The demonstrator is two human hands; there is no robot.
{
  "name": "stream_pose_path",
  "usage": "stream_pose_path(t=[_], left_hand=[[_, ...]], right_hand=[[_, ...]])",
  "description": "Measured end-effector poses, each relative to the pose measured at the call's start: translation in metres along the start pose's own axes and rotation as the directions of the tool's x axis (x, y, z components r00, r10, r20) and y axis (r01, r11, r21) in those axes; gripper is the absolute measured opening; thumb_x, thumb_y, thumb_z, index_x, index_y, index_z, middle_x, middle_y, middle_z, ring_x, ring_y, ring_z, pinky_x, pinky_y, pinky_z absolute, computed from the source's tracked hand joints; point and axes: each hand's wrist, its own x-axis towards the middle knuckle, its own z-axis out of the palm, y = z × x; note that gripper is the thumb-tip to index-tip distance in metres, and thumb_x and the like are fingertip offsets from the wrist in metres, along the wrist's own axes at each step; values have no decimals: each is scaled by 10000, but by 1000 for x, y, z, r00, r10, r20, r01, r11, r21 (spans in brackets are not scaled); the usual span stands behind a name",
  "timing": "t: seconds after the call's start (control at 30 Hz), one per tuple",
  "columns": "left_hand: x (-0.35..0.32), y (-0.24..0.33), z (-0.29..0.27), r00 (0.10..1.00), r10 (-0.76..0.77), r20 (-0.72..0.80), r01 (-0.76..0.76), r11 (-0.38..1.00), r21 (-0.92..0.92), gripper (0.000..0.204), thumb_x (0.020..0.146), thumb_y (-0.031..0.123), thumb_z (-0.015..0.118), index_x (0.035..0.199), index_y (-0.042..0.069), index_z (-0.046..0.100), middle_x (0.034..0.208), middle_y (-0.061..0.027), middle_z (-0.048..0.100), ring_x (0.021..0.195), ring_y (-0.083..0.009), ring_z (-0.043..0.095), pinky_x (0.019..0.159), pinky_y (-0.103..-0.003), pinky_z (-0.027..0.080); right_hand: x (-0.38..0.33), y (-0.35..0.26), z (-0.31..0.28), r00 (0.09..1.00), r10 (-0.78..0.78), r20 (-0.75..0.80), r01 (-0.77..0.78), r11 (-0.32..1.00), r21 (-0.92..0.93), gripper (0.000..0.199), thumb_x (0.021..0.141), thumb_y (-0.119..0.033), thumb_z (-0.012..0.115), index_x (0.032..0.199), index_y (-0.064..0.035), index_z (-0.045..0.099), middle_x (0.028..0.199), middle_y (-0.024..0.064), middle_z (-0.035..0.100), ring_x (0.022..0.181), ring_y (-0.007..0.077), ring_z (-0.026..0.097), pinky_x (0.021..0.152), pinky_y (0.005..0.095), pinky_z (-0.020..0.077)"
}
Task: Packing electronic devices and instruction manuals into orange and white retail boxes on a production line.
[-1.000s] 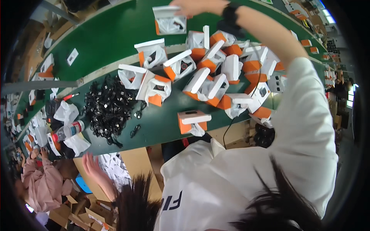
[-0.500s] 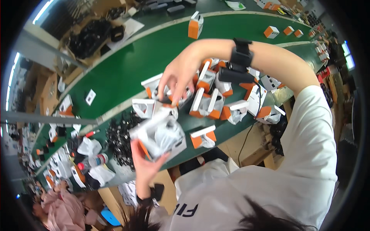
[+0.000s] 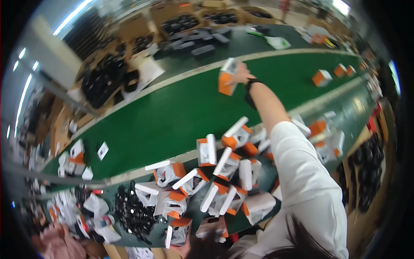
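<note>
My right arm stretches across the green belt (image 3: 172, 116). At its far side my right hand (image 3: 241, 74) is closed on the right side of an upright orange-and-white carton (image 3: 226, 82); the fingers are slightly blurred. At the lower edge my left hand (image 3: 182, 249) shows only in part, holding an open orange-and-white carton (image 3: 179, 233) from below, with a clear plastic bag inside. Several more open cartons (image 3: 168, 175) with raised white flaps crowd the near tabletop, most with plastic-bagged contents. Another carton (image 3: 212, 226) lies beside the one in my left hand.
A heap of black cables (image 3: 131, 211) lies left of the cartons. Closed cartons (image 3: 322, 78) stand on the belt at the right. Boxes of black parts (image 3: 179, 23) line the far side. A person in pink (image 3: 60, 244) sits at the lower left.
My right hand has left the near cartons and reached across the belt to the upright carton. My left hand, with a carton, now sits lower in the view, which has tilted upward.
</note>
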Motion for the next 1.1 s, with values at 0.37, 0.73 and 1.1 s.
stream_pose_path(t=[0.37,0.73,1.1], left_hand=[[16,94,13,877,-403,261,450,879,-156,966,576,23,775,1327,26,167,1336,-164,259,1252,-276,298,1037,-407,274],[49,143,-67,812,-332,481,327,940,96,858,646,-2,604,1353,20,119,1376,-178,217,1310,-285,204,1059,-383,193],[48,156,-49,531,329,781,-216,944,-251,582,639,12,686,1137,10,386,1163,-190,398,1122,-346,380,963,-417,308]], right_hand=[[33,43,9,964,-220,-148,228,973,42,1158,453,-283,823,1352,7,155,1259,249,345,1135,365,437,943,397,404],[-176,21,-224,951,-309,2,299,917,-264,761,622,-282,737,1218,32,384,1037,151,592,969,215,580,821,311,462],[-504,-26,-303,990,115,79,-99,977,-187,733,607,-259,736,1202,19,411,1013,145,598,952,199,582,812,301,463]])
